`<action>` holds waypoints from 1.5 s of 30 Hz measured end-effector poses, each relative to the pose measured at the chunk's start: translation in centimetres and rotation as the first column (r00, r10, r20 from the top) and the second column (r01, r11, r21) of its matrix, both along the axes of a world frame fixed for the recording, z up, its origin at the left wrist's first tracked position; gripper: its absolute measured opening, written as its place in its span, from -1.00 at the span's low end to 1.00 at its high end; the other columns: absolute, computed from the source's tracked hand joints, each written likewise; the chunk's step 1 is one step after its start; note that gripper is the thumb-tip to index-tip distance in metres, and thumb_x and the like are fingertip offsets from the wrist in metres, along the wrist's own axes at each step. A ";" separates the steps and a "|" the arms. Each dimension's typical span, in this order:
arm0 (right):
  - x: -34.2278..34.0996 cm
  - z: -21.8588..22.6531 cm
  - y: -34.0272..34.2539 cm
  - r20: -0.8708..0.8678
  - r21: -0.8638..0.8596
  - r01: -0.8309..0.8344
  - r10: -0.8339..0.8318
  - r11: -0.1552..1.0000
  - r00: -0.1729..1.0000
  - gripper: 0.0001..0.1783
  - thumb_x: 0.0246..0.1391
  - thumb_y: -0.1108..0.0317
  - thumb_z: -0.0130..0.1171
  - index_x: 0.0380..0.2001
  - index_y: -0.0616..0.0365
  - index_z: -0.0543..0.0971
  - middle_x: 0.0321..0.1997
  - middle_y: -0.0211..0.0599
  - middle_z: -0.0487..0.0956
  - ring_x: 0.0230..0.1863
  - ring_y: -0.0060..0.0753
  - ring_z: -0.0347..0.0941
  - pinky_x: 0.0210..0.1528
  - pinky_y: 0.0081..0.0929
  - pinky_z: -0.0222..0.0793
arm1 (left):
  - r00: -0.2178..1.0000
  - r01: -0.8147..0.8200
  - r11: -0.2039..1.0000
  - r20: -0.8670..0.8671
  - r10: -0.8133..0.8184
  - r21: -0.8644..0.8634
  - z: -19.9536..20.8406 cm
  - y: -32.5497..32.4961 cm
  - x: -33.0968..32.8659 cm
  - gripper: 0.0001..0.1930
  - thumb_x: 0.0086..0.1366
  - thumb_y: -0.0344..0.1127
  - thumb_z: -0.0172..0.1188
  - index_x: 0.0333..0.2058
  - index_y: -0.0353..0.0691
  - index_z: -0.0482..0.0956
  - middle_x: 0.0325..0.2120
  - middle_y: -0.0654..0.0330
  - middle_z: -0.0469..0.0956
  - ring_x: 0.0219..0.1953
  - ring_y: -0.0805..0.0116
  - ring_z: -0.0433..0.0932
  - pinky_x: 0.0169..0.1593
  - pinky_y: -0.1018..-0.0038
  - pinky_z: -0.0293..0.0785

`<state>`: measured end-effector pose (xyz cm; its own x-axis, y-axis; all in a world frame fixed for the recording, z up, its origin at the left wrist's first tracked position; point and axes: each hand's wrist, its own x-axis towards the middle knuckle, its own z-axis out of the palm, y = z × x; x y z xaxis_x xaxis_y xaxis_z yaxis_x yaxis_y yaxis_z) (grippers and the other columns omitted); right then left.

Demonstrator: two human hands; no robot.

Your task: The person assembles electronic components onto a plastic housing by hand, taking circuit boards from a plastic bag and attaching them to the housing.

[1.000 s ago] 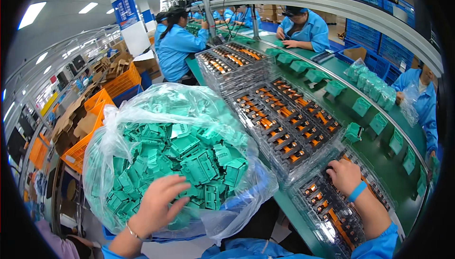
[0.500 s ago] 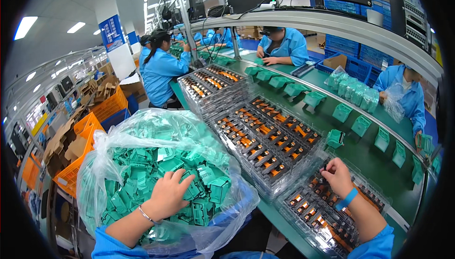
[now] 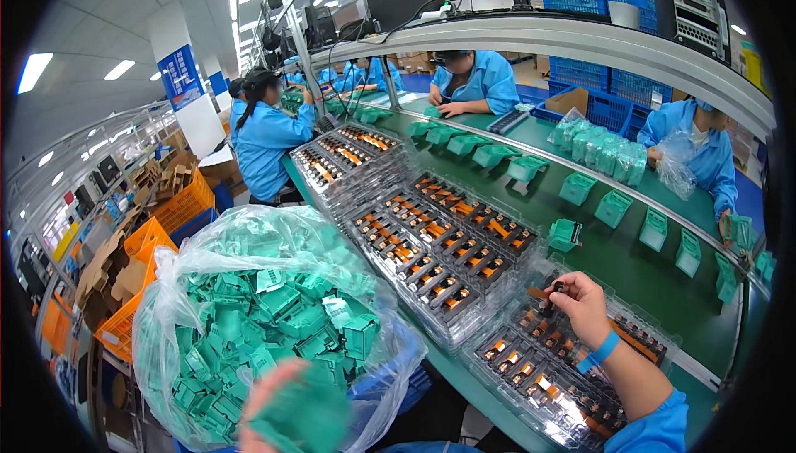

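My left hand (image 3: 264, 391), smeared by motion, is at the near edge of the clear bag (image 3: 166, 320). A blurred green plastic housing (image 3: 307, 410) is in its grip. Loose green plastic housings (image 3: 240, 320) of the same kind fill the bag. Over the nearest clear plastic tray (image 3: 497, 374), my right hand (image 3: 582, 304), with a blue wristband, pinches a small black part with an orange strip (image 3: 549, 291). Rows of black and orange parts lie in that tray. Just past my right hand, a single green housing (image 3: 565, 235) stands on the green conveyor belt.
More stacked trays of parts (image 3: 444, 246) lie left of my right hand. Green housings (image 3: 613, 207) line the belt's far side. Across it, a person in blue (image 3: 692, 146) handles a clear bag. Orange crates (image 3: 137, 287) with cardboard stand at left. A metal frame (image 3: 531, 34) crosses overhead.
My left hand has come out of the pile toward me with a green housing. My right hand has lifted the black and orange part slightly from the tray. The whole view has shifted a little.
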<state>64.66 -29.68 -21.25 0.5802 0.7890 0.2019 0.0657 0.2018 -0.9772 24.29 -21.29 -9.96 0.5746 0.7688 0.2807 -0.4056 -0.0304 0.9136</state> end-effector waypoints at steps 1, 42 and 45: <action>-0.4 0.5 -0.4 -0.046 -0.020 0.001 -0.002 1.000 0.999 -0.82 0.01 0.58 0.10 -0.26 0.23 0.43 -0.32 -0.35 0.53 -0.31 -0.60 0.46 -0.24 -0.62 0.40 | 0.986 0.141 0.977 0.115 -0.124 -0.160 -0.6 -1.8 2.4 -0.17 -0.01 -0.08 0.26 0.15 -0.41 0.14 0.06 -0.11 0.31 0.09 0.04 0.34 0.12 0.15 0.29; -2.6 1.3 -6.7 -0.616 0.036 -0.030 0.046 0.999 0.787 -0.80 0.14 0.56 -0.07 -0.14 0.27 0.34 -0.15 -0.11 0.47 -0.16 -0.27 0.48 -0.13 -0.28 0.49 | 0.820 0.572 0.687 0.328 -0.468 -0.449 -17.4 2.1 14.4 -0.53 0.31 -0.29 -0.01 0.15 -0.28 0.17 0.05 0.09 0.35 0.10 0.20 0.35 0.15 0.22 0.26; -2.3 1.0 -6.9 -0.448 0.043 0.027 -0.005 0.999 0.894 -0.81 0.08 0.59 0.03 -0.19 0.31 0.41 -0.20 -0.17 0.52 -0.16 -0.43 0.47 -0.13 -0.49 0.44 | 0.899 0.431 0.726 0.182 -0.399 -0.535 -14.4 2.4 16.6 -0.58 0.32 -0.33 -0.04 0.11 -0.33 0.21 0.03 0.06 0.37 0.05 0.20 0.41 0.08 0.23 0.39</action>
